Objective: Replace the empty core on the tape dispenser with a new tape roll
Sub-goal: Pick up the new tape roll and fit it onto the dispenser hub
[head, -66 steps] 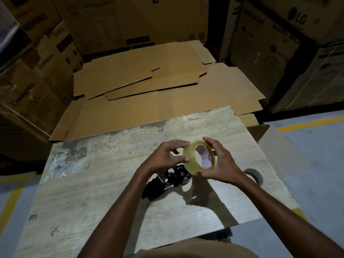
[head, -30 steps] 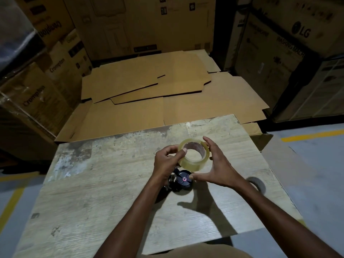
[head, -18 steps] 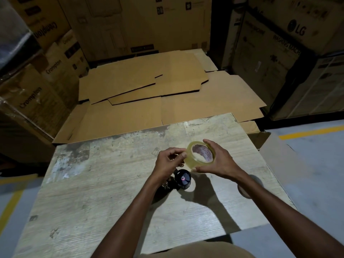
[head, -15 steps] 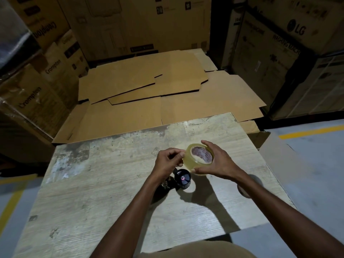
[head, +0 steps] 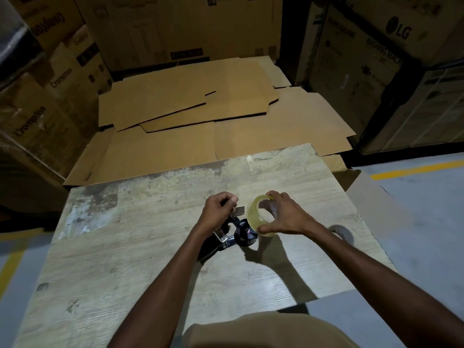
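A roll of clear tape (head: 254, 215) is held just above the wooden table (head: 150, 259) by my right hand (head: 286, 217), thumb under its lower edge and fingers over its top. My left hand (head: 218, 209) is a little to the left of the roll, its fingertips pinching what looks like the pulled-out free end of the tape (head: 238, 210). Below both hands lies the dark tape dispenser (head: 234, 236) with its round black hub facing up; its handle is under my left forearm.
An empty tape core (head: 342, 233) lies on the table to the right, partly behind my right forearm. Flattened cardboard sheets (head: 200, 116) cover the floor beyond the table. Stacked cartons (head: 364, 59) stand around. The table's right edge is near my right arm.
My left hand has moved away from the roll to the left, drawing out a short strip of tape. The roll has turned in my right hand, its opening now facing more sideways.
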### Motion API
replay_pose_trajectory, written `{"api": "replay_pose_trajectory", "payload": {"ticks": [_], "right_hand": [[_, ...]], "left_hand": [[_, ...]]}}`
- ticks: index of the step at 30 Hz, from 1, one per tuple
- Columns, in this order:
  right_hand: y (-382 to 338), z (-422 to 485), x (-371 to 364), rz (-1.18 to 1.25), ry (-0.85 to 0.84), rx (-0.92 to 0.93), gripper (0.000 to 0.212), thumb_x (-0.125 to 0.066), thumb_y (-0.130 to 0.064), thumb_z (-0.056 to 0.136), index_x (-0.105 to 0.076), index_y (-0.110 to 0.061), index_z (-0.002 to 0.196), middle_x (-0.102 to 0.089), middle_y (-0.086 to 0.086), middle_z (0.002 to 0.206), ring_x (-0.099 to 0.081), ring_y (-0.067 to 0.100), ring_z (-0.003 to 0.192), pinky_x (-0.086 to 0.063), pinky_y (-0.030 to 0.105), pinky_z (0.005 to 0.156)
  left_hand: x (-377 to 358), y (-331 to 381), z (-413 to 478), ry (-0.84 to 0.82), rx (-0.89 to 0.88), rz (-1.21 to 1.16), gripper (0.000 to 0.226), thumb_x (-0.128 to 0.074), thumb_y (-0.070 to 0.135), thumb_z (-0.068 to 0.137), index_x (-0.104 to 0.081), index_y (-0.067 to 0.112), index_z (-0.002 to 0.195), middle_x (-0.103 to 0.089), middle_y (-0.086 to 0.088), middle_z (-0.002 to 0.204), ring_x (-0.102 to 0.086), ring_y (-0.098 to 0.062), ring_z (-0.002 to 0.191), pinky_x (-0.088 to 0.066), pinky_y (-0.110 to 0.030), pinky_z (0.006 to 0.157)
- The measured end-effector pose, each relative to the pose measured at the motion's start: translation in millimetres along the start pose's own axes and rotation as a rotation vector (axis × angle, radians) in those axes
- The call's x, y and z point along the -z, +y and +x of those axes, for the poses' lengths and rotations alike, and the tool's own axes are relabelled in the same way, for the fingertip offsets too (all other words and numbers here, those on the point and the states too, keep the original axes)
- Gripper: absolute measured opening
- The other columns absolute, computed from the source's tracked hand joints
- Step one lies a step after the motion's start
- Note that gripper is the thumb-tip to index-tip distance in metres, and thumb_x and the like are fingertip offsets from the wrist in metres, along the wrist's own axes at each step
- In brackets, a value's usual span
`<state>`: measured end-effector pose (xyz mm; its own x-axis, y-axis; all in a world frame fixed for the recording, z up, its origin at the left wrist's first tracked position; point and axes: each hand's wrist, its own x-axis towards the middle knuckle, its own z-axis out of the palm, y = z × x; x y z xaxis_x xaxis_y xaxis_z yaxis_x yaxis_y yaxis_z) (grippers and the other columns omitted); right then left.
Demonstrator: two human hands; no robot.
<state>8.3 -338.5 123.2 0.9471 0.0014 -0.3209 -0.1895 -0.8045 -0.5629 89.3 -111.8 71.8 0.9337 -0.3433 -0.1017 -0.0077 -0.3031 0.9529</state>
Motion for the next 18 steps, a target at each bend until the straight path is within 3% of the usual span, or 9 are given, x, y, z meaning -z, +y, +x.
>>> {"api": "replay_pose_trajectory", "payload": {"ticks": [7, 11, 15, 18], "right_hand": [[-14.3, 3.2, -48.3, -0.007, 0.069, -0.103, 0.115, -0.091, -0.055, 0.061, -0.032, -0.014, 0.151, -0.047, 0.013, 0.141, -0.051, 0.031, 0.128, -0.048, 0.039, 0.1], [-20.6, 4.5, -72.5, -0.005, 0.119, -0.17, 0.118, -0.087, -0.062, 0.057, -0.03, -0.019, 0.152, -0.052, 0.015, 0.132, -0.057, 0.034, 0.12, -0.051, 0.04, 0.095], [-21.7, 9.5, -84.4, -0.046, 0.121, -0.188, 0.123, -0.088, -0.063, 0.054, -0.027, -0.021, 0.154, -0.05, 0.014, 0.134, -0.055, 0.033, 0.121, -0.052, 0.042, 0.096], [-22.8, 13.3, -87.4, -0.073, 0.132, -0.201, 0.124, -0.087, -0.064, 0.054, -0.027, -0.022, 0.154, -0.049, 0.014, 0.136, -0.055, 0.034, 0.122, -0.052, 0.043, 0.096]], "left_hand": [[29.3, -73.9, -19.3, 0.213, 0.094, 0.148, 0.01, -0.071, 0.016, 0.097, -0.076, 0.017, 0.089, -0.075, -0.002, 0.092, -0.069, -0.014, 0.086, -0.051, -0.029, 0.077], [28.8, -103.1, -28.5, 0.172, 0.142, 0.159, 0.009, -0.071, 0.018, 0.097, -0.077, 0.016, 0.092, -0.075, -0.001, 0.093, -0.069, -0.015, 0.089, -0.053, -0.032, 0.077], [28.0, -111.4, -34.4, 0.139, 0.162, 0.122, 0.014, -0.067, 0.026, 0.101, -0.077, 0.019, 0.094, -0.074, 0.001, 0.094, -0.067, -0.007, 0.088, -0.046, -0.015, 0.073], [28.9, -112.9, -35.6, 0.117, 0.142, 0.097, 0.015, -0.066, 0.03, 0.102, -0.076, 0.023, 0.092, -0.073, 0.002, 0.092, -0.066, -0.005, 0.087, -0.046, -0.018, 0.074]]}}
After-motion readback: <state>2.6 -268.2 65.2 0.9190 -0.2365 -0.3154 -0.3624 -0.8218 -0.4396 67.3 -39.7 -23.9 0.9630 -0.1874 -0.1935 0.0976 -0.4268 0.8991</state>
